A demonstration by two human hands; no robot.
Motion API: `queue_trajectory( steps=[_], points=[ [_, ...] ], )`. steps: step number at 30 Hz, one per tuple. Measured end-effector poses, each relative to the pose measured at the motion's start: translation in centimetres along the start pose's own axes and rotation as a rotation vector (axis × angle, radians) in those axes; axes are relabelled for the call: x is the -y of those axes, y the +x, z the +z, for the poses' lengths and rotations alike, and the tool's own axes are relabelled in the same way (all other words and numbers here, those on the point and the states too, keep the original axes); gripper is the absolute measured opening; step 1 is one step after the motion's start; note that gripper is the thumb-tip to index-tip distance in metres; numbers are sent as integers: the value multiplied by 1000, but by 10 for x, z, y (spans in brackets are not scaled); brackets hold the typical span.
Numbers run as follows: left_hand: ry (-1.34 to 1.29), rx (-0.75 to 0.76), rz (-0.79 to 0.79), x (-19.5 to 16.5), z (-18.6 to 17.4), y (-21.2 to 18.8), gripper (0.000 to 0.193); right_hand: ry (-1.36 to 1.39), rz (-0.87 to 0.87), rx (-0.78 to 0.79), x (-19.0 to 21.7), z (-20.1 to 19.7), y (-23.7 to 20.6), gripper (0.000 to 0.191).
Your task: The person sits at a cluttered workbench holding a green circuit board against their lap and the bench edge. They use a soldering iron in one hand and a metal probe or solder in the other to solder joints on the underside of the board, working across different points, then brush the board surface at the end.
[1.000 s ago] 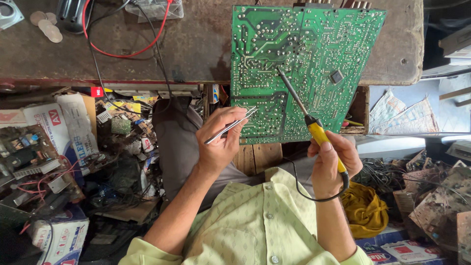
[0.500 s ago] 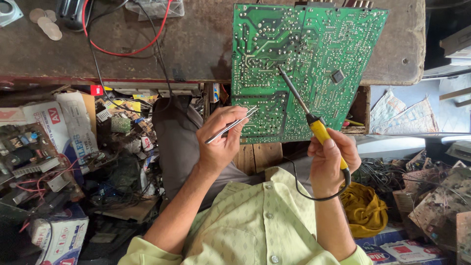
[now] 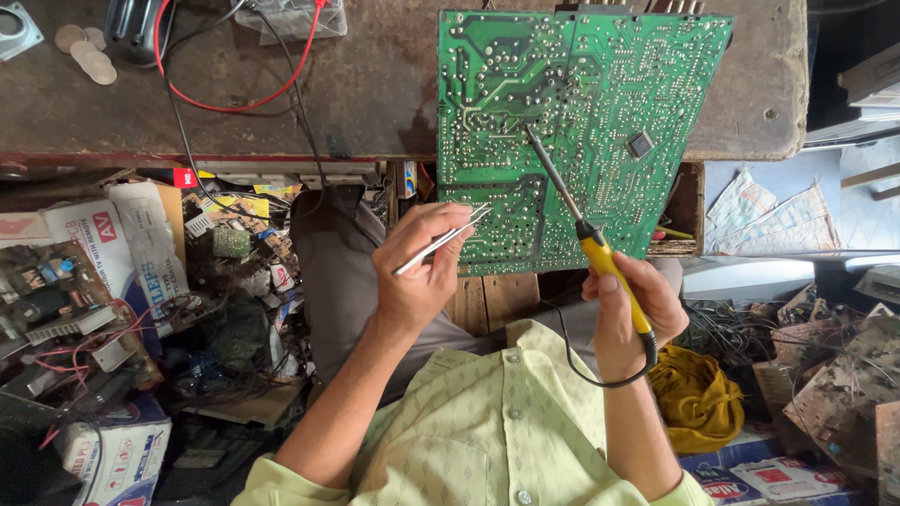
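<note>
A large green circuit board (image 3: pixel 600 84) lies solder side up, overhanging the near edge of a worn brown workbench (image 3: pixel 281 103). My right hand (image 3: pixel 623 305) grips the yellow handle of a soldering iron (image 3: pixel 577 220); its dark tip rests on the board near the middle. My left hand (image 3: pixel 417 276) holds metal tweezers (image 3: pixel 445 239), their points just over the board's lower left edge. A black cord loops from the iron's handle below my right hand.
Red and black wires (image 3: pixel 234 94) and several coins (image 3: pixel 84 52) lie on the bench at the left. Boxes, scrap boards and parts crowd the floor at left (image 3: pixel 103 309). A yellow cloth (image 3: pixel 694 394) and more scrap boards (image 3: pixel 834 375) sit at right.
The iron's tip has stayed on the board and both hands have held their places; the view has only shifted slightly.
</note>
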State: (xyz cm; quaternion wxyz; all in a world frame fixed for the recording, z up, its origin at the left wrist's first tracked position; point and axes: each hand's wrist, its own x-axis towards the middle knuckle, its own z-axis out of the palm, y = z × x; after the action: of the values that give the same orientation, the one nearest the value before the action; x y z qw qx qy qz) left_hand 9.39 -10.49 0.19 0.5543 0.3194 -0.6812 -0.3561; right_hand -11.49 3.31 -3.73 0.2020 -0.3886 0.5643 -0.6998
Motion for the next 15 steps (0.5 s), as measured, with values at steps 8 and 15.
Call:
queue_trajectory(
  steps=[8, 15],
  points=[
    [12, 45, 32, 0, 1, 11, 17, 275, 179, -54, -6, -1, 2, 24],
    [4, 22, 23, 5, 4, 10, 16, 266, 234, -88, -12, -1, -1, 24]
  ],
)
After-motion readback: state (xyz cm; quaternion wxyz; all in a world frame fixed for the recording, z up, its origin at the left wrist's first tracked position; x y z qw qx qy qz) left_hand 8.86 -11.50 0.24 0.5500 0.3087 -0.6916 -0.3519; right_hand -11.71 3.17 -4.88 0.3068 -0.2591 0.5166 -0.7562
